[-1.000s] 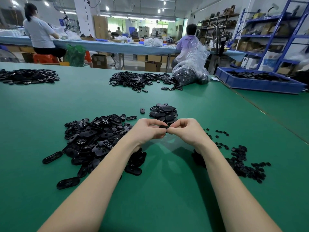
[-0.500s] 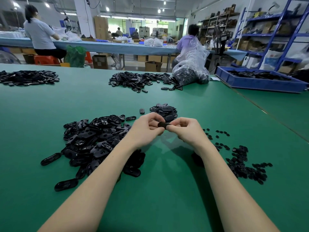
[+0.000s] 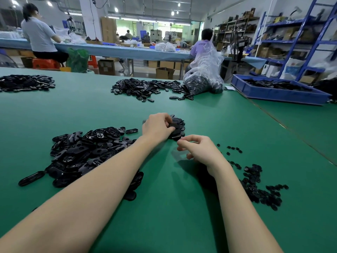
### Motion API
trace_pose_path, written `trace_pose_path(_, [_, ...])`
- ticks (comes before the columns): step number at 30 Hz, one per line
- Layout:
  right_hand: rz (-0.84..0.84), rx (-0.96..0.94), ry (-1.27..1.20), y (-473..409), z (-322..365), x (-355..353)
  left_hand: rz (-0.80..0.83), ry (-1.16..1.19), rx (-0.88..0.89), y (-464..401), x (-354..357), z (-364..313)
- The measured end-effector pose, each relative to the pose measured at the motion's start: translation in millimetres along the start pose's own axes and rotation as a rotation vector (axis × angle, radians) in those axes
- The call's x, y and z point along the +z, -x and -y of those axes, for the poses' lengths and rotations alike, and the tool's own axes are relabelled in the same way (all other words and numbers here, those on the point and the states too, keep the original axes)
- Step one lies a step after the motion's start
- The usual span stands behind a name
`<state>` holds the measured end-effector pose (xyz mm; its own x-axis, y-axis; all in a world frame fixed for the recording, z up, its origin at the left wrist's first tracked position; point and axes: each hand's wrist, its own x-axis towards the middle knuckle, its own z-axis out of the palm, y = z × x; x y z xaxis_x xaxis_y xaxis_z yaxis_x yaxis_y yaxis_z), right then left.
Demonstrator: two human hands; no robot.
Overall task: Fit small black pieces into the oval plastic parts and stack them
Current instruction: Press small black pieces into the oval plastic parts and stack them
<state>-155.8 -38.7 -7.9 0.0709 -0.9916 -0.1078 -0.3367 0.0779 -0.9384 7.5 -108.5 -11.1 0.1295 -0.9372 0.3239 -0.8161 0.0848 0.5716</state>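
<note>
My left hand (image 3: 158, 127) reaches forward and pinches a black oval plastic part (image 3: 172, 128) at the small stack of finished ovals (image 3: 177, 133) on the green table (image 3: 182, 207). Just below the stack hovers my right hand (image 3: 197, 149), its fingers loosely curled with nothing seen in them. A big heap of loose oval parts (image 3: 85, 152) lies to the left, partly under my left forearm. The small black pieces (image 3: 259, 187) are scattered to the right of my right wrist.
Further oval piles lie at the far left (image 3: 25, 84) and far middle (image 3: 145, 88), beside a clear plastic bag of parts (image 3: 204, 77). A blue tray (image 3: 277, 92) stands at the far right. Two people sit at a long bench behind.
Both hands held one oval between them before. My left hand has carried it forward onto the stack, and my right hand has let go and dropped back toward me.
</note>
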Motion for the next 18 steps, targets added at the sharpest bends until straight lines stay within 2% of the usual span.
trace_pose_path(8, [0.028,-0.011,0.004,1.2,3.5,-2.4,-0.072,-0.031,-0.014,5.3,12.5,11.4])
trace_pose_path(13, [0.066,-0.026,0.036,2.6,2.8,1.0,-0.109,-0.063,-0.045,1.8,-9.2,31.9])
trace_pose_path(18, [0.102,-0.036,0.091,1.8,0.1,4.3,0.031,-0.234,-0.188,-15.0,-41.8,57.0])
